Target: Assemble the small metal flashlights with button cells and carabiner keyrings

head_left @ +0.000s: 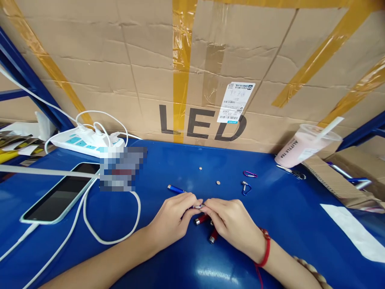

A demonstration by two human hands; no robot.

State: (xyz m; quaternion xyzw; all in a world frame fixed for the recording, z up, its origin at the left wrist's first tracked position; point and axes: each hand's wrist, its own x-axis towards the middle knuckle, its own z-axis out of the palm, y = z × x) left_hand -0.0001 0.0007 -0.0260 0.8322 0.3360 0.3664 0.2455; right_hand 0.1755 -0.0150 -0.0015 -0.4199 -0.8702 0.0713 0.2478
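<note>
My left hand (176, 218) and my right hand (231, 216) meet fingertip to fingertip above the blue table. Pinched between them is a small silvery metal part (197, 207), mostly covered by my fingers, so its kind is unclear. Just behind my left hand lies a slim blue metal tube (176, 188). Below my fingers are a red metal tube with a silver end (201, 219) and a second red tube (213, 236), both partly hidden by my right hand. Beyond lie two small round button cells (218, 183), a purple carabiner (250, 174) and a blue carabiner (246, 188).
At left, a phone (60, 196) lies among white cables near a white power strip (80, 140). A pink drink cup (300, 146) stands at right beside an open carton (331, 180) and a white paper strip (355, 230). A large cardboard box (144, 72) walls off the back.
</note>
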